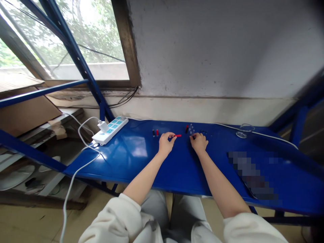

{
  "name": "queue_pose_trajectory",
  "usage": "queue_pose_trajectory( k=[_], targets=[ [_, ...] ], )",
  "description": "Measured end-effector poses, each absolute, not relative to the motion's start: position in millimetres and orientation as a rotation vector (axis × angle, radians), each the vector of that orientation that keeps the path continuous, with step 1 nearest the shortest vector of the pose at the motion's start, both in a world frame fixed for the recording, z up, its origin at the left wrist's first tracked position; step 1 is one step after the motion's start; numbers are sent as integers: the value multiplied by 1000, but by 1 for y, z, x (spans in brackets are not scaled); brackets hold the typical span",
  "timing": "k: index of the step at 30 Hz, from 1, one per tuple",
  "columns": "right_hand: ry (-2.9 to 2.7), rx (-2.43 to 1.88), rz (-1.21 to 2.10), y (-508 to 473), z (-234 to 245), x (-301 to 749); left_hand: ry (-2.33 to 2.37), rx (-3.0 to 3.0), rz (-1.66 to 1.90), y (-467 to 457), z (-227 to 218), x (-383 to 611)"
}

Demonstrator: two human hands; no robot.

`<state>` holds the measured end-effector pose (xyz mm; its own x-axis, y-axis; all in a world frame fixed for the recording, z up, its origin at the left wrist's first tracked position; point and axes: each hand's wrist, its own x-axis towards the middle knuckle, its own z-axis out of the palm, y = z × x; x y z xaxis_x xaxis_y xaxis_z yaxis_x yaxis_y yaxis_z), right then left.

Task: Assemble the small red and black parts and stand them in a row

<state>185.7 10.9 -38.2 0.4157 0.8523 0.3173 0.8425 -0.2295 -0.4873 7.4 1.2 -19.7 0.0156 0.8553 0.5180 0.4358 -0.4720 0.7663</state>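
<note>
My left hand (166,143) pinches a small red tube (178,135) between thumb and fingertips, its free end pointing right. My right hand (199,143) is closed, its fingertips low over the blue table; something small and dark shows by them, too small to name. Just beyond that hand lie several small clear pieces (191,128), beside a short red-and-black tube (187,129). To the left of my left hand, a black tube (153,133) and another red tube (157,133) are side by side, a little apart.
A white power strip (110,130) with a plug and cable occupies the left end of the blue table (141,165). A clear round object (241,135) and a white cable are at the back right. A dark, pixelated flat object (250,175) lies at front right. Blue posts flank the table.
</note>
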Motion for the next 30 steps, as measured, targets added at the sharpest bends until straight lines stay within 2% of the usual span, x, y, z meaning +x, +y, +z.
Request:
queue_pose_trajectory(
  k=[9, 15, 22, 30],
  targets=[
    [-1846, -1671, -87, -5, -32, 167, 1219, 1599, 1508, -4, -23, 6],
    [-1944, -1589, -120, -8, -28, 159, 1204, 1570, 1507, -8, -16, 6],
    [-2001, -1629, -193, -12, -24, 157, 1266, 1861, 1546, -10, -14, 3],
    [-1920, -1620, -185, -13, -23, 159, 1151, 2313, 1271, -20, -12, 9]
  ],
)
